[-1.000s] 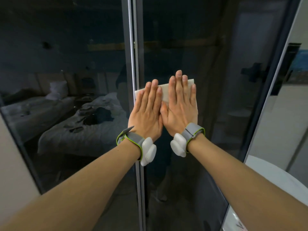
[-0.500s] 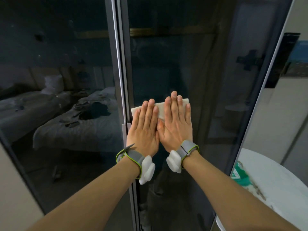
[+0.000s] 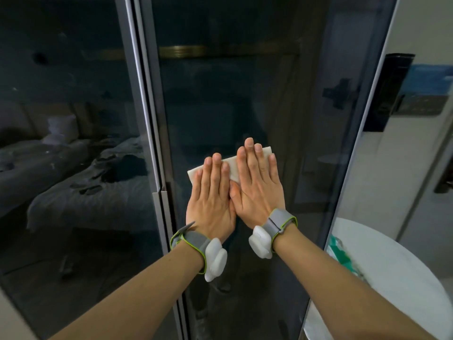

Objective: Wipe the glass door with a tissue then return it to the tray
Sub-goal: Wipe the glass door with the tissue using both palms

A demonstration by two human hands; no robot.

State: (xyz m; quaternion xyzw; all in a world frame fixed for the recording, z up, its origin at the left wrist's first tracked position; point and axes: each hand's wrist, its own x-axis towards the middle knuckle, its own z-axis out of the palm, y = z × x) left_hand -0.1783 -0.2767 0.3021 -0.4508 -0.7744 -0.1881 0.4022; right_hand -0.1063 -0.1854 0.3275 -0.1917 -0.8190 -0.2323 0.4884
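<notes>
A dark glass door (image 3: pixel 245 94) fills the middle of the head view. A folded white tissue (image 3: pixel 231 168) lies flat against the glass at about waist-to-chest height. My left hand (image 3: pixel 212 200) and my right hand (image 3: pixel 257 190) press it side by side with straight fingers, thumbs touching. Most of the tissue is hidden under my hands; only its top edge and corners show. No tray can be made out.
A grey metal door frame (image 3: pixel 157 168) runs down just left of my left hand. A round white table (image 3: pixel 397 278) stands at the lower right with a green-and-white packet (image 3: pixel 340 253) on it. The left pane reflects a bed.
Both hands slid the tissue down the glass and then to the right, away from the metal frame. The fingers stayed flat throughout.
</notes>
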